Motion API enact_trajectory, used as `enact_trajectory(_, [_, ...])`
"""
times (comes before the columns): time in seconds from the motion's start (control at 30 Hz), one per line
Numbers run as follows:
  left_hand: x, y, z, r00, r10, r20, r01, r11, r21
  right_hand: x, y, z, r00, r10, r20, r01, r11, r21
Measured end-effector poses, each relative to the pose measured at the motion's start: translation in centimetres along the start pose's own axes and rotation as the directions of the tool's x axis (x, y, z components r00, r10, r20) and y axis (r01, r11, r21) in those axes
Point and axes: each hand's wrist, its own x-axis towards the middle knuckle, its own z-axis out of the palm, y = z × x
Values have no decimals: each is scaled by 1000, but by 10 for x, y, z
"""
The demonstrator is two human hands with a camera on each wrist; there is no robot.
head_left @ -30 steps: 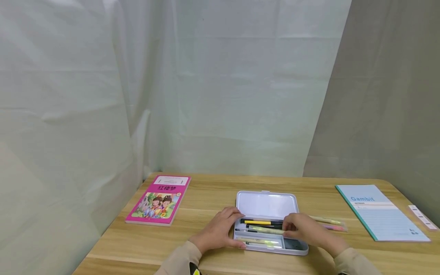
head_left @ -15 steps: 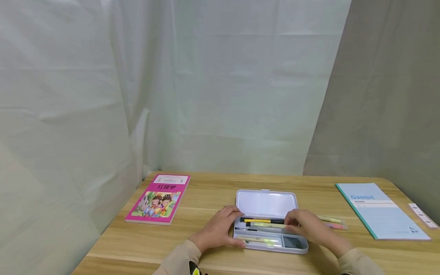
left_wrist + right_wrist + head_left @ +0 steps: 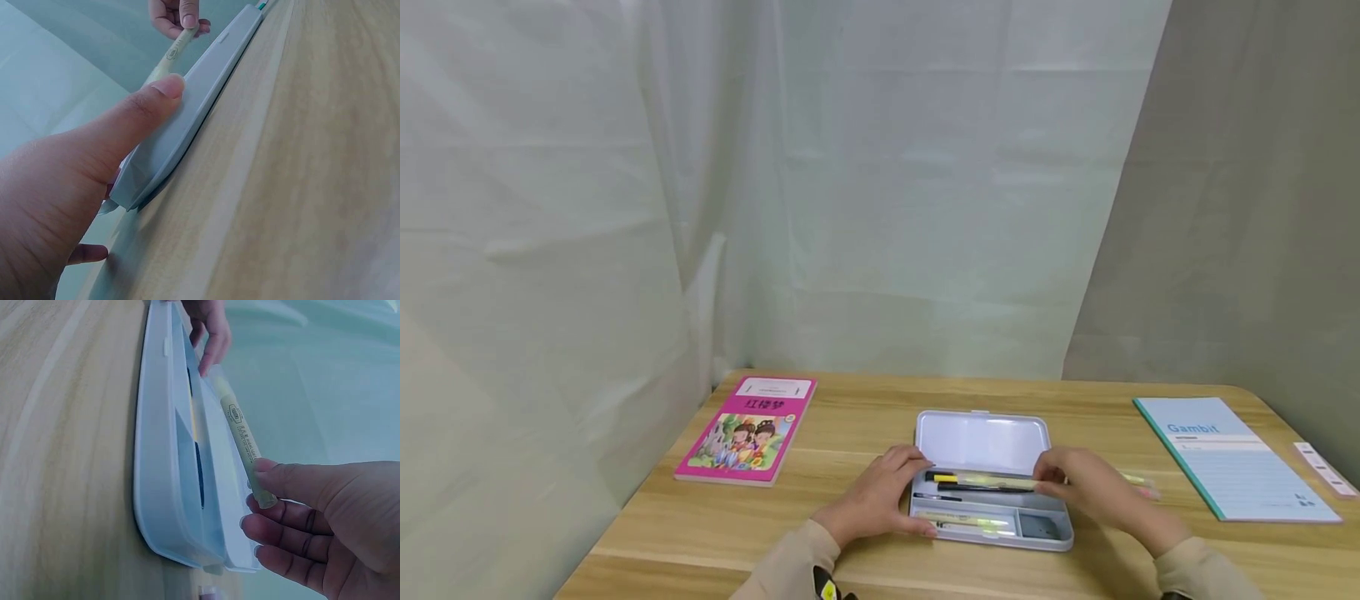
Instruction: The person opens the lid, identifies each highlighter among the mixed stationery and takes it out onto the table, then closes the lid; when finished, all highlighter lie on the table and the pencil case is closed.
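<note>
An open white pencil case (image 3: 981, 441) lies on the table, lid folded back. My left hand (image 3: 880, 497) holds its left end, the thumb (image 3: 147, 106) on the front rim and the fingers toward the back. In my right hand (image 3: 1078, 486), thumb and index finger pinch one end of a pale yellow highlighter (image 3: 240, 431) with a clear cap. It is held above the case, as the right wrist view shows. Below it lie a black-and-yellow pen (image 3: 942, 478) and several black pens. The front compartments hold another yellowish pen (image 3: 966, 522) and a dark block (image 3: 1039, 527).
A pink picture-cover book (image 3: 747, 433) lies at the left of the table. On the right are a light blue notebook (image 3: 1232, 467) and a white strip (image 3: 1324, 468) with dark marks. More pens (image 3: 1142, 486) lie partly behind my right hand. Pale curtains (image 3: 887, 208) hang behind.
My right hand has moved right and slightly back, raising the highlighter above the other pens. The left hand stays on the case.
</note>
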Motion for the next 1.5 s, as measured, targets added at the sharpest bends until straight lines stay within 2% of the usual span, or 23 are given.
enact_trajectory(0.2, [1, 0, -1, 1000, 5, -2, -5, 1000, 12, -4, 0, -8, 998, 60, 29, -60, 998, -9])
enact_trajectory(0.57, [1, 1, -2, 1000, -12, 13, 12, 1000, 8, -14, 5, -16, 999, 3, -51, -4, 1000, -23])
enact_trajectory(0.9, [0, 0, -2, 1000, -19, 17, 19, 1000, 14, -30, 12, -22, 994, 91, -65, -94, 995, -44])
enact_trajectory(1.23, [0, 0, 0, 1000, -16, 19, 16, 1000, 13, -44, 20, -24, 986, 82, -144, -93, 993, -67])
enact_trajectory(1.5, [0, -1, 1, 1000, -14, 17, 14, 1000, 5, -58, 35, -24, 974, -18, -226, -3, 996, -92])
